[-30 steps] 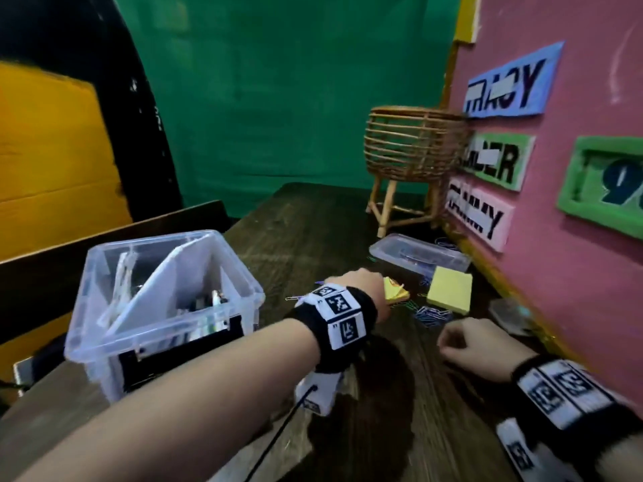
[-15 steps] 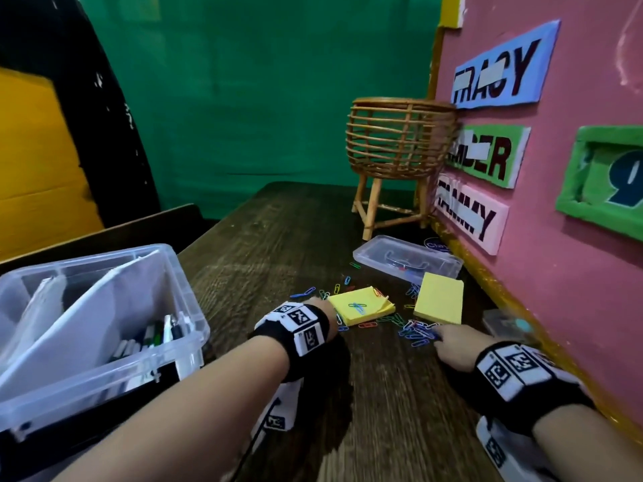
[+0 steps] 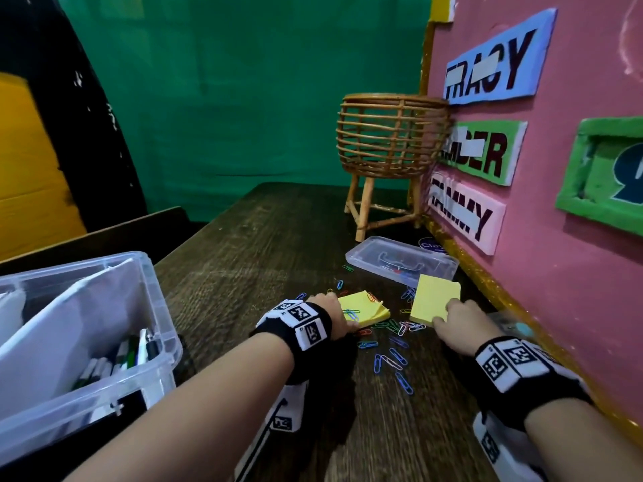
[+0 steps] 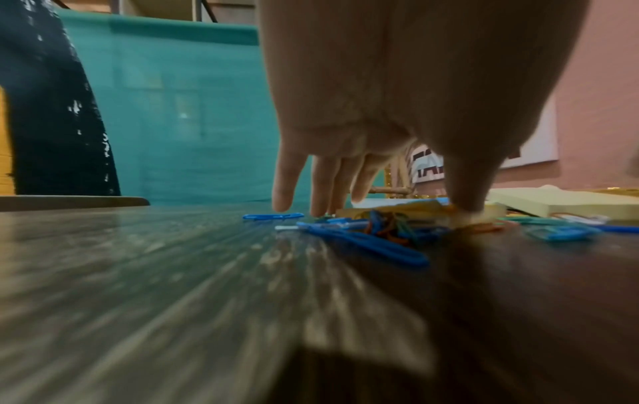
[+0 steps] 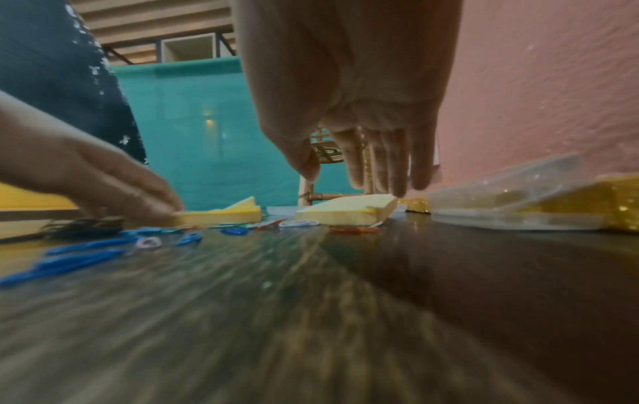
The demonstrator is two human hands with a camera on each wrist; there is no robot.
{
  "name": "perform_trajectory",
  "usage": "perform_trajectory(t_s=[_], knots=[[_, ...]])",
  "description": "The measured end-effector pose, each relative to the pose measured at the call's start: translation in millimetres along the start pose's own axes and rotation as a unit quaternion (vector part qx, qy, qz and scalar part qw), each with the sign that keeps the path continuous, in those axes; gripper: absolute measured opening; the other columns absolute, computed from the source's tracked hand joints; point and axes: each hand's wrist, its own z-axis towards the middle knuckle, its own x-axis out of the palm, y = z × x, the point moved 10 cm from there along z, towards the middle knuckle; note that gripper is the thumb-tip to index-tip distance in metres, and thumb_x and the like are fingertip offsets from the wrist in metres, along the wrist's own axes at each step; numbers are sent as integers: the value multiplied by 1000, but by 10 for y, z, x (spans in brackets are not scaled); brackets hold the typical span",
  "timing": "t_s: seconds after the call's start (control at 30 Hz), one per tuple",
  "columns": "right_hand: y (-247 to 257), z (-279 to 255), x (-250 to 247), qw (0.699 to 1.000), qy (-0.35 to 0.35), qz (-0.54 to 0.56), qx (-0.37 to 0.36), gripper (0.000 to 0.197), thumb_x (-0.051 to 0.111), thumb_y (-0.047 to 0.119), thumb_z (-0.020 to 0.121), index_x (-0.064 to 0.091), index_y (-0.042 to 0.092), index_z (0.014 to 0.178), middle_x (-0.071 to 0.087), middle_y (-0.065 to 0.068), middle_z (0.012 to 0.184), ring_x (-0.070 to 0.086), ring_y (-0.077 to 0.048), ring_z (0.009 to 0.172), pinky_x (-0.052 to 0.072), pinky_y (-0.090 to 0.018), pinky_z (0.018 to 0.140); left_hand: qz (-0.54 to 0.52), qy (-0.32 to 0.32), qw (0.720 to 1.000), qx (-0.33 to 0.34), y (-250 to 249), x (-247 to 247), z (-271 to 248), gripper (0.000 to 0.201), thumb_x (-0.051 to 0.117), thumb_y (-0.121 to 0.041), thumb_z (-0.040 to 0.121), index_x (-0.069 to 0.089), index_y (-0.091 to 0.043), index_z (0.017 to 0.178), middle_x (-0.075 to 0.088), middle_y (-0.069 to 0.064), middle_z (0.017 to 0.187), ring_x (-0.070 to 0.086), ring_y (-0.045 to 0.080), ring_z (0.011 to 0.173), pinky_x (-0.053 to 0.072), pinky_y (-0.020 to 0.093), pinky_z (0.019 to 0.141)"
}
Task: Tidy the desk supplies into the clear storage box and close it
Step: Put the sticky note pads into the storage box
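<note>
Both hands moved forward onto yellow pads since earlier frame; right hand (image 3: 459, 325) was short of its pad, now touching. Tabletop (image 3: 264, 245) dark wood. Clear storage box (image 3: 153, 307) at left, open, pens and white dividers inside. Clear lid (image 3: 400, 260) lies off, by pink wall. Right sticky pad (image 3: 435, 300): fingers straight on near edge, no grasp yet. Left hand (image 3: 334, 316) grip pinching left sticky pad (image 3: 365, 307). Paper clips (image 3: 393, 356) scattered loose. Judgement: partly done; pads, clips, lid closure left.
</note>
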Motion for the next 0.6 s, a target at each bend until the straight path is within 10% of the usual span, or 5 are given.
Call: perform_trajectory(t_s=[0.33,0.6], knots=[[-152,38,48,998,58,11,-6,53,39,32,97,24,13,144,43,-15,142,43,-31,128,37,-33,104,-22,-55,998,21,-116,-270,44,99,81,-52,58,35,-11,136,43,8,133,39,25,127,40,40,103],[-26,45,125,998,53,-19,-7,33,47,27,90,58,4,112,61,-15,116,59,-29,105,47,-28,81,-105,-143,983,57,-176,-516,-15,42,59,-26,86,43,-13,123,58,10,119,58,27,108,48,34,81]])
